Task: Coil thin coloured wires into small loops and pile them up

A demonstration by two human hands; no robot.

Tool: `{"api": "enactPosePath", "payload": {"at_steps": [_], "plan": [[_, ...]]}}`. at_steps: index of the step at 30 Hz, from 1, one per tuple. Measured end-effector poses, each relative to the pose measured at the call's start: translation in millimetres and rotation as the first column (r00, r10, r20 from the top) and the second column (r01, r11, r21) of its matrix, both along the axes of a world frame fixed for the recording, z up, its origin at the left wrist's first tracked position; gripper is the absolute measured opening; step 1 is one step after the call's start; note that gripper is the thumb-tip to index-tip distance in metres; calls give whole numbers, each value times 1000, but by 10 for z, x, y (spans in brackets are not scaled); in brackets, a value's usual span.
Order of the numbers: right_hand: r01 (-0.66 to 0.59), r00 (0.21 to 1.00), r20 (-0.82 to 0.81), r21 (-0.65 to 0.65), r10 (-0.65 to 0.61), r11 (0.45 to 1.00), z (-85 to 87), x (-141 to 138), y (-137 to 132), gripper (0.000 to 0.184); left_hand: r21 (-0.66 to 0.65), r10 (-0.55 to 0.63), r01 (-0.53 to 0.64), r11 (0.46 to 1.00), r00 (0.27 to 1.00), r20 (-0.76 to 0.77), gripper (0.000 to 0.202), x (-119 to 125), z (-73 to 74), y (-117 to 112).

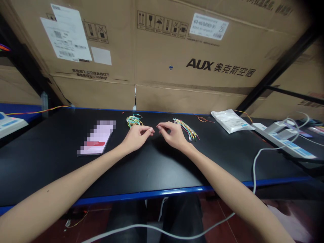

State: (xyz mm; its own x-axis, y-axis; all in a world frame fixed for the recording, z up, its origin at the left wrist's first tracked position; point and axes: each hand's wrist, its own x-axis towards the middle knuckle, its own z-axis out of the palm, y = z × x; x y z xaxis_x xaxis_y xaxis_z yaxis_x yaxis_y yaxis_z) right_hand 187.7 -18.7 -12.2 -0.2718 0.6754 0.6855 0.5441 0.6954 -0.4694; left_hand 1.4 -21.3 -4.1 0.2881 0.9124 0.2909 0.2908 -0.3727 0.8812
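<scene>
Above the middle of the black table, my left hand (136, 137) and my right hand (173, 134) face each other with a small gap between their fingertips. Each one is closed in a pinch. Tiny dark reddish bits show at both sets of fingertips, too small to name. Just behind my left hand lie coloured wire loops (133, 120), yellow, green and light blue, partly covered by the hand. A loose bundle of thin straight wires (189, 130) in several colours lies beside my right hand, which hides part of it.
A phone (107, 130) lies on the black table (152, 168) at left. Towards the right are a thin orange wire loop (201, 119), a white plastic packet (230, 120) and a power strip (286, 141) with a white cable (255, 162). A large cardboard box (162, 47) stands behind.
</scene>
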Motion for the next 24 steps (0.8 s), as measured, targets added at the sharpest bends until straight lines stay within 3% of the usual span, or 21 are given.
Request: {"api": "enactPosePath", "payload": {"at_steps": [2, 3, 7, 10, 13, 17, 24], "plan": [[-9, 999, -33, -34, 8, 999, 13, -10, -15, 16, 138, 51, -42, 990, 997, -66, 17, -2, 10, -19], [-13, 999, -48, -56, 10, 998, 23, -13, -22, 16, 145, 61, -51, 988, 996, -64, 18, -1, 14, -24], [-10, 997, -77, -139, 0, 990, 68, -1, -23, 18, -140, 11, 10, 990, 989, 147, 18, 15, 15, -7], [-1, 998, -66, -177, -11, 984, 76, 22, 5, 17, -352, -7, 145, 925, 931, 366, 16, 14, 20, 14], [-15, 998, -59, -203, 4, 979, 60, 44, 40, 16, -456, -33, 284, 844, 875, 483, 17, 3, 30, 21], [10, 998, -53, -120, -17, 993, 34, 69, 84, 16, -491, -65, 370, 789, 844, 533, 21, -2, 29, 18], [65, 998, 18, 49, -66, 997, -2, 97, 108, 13, -482, -68, 338, 809, 867, 493, 19, 1, -2, 21]]}}
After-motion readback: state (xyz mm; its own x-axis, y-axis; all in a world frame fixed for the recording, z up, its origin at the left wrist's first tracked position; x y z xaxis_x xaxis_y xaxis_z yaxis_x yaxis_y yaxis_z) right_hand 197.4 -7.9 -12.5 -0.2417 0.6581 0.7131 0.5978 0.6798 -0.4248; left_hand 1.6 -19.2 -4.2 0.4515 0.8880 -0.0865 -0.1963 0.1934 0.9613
